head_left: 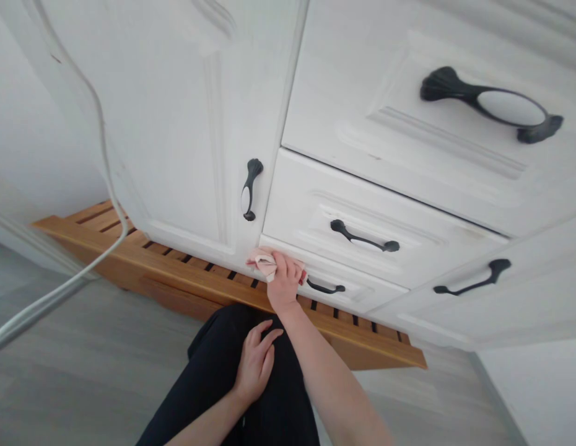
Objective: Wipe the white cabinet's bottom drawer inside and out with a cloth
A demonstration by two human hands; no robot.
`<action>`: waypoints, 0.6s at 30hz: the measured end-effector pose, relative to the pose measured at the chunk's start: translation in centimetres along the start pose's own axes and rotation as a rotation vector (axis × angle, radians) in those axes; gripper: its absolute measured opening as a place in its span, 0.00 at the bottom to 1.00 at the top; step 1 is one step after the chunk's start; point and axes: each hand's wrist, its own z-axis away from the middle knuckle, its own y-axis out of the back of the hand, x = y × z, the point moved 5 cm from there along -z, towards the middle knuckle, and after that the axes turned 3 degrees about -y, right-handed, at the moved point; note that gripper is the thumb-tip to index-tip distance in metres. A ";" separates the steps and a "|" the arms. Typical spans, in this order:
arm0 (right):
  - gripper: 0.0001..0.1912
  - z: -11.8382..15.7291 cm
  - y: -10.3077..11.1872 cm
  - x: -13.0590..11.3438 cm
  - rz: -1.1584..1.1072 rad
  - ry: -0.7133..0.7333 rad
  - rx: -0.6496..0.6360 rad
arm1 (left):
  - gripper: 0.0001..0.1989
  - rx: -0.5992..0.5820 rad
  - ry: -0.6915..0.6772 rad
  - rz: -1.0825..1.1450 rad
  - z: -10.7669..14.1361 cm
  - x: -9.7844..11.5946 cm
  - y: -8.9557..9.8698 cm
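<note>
A folded pink cloth (pixel 266 262) is bunched under the fingers of my right hand (pixel 284 282), which presses it against the left end of the lowest white drawer (pixel 362 296). Just right of the fingertips is that drawer's dark handle (pixel 326 287). My left hand (pixel 256 362) rests on my dark-trousered knee, its fingers loosely curved and apart, holding nothing. Above the cloth stand the middle drawer (pixel 292 204) and, to its left, a cabinet door (pixel 176 124) with a dark and white handle (pixel 251 189).
A slatted wooden bench (pixel 176 266) runs along the foot of the cabinet, close to my knees. On the left, a white cable (pixel 102 124) hangs down across the door and bench. Large handles (pixel 492 105) stick out at the upper right. The floor (pixel 74 371) is grey wood.
</note>
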 end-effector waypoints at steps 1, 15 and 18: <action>0.18 0.1 -0.2 -0.3 0.011 0.063 -0.038 | 0.20 0.001 0.001 0.000 -0.1 0.0 0.0; 0.17 4.8 -0.9 4.4 0.056 0.514 -0.310 | 0.19 -0.019 -0.010 0.009 -0.1 -0.2 -0.1; 0.15 7.2 0.9 9.6 0.061 0.477 -0.319 | 0.19 -0.010 -0.020 0.013 0.0 -0.2 0.0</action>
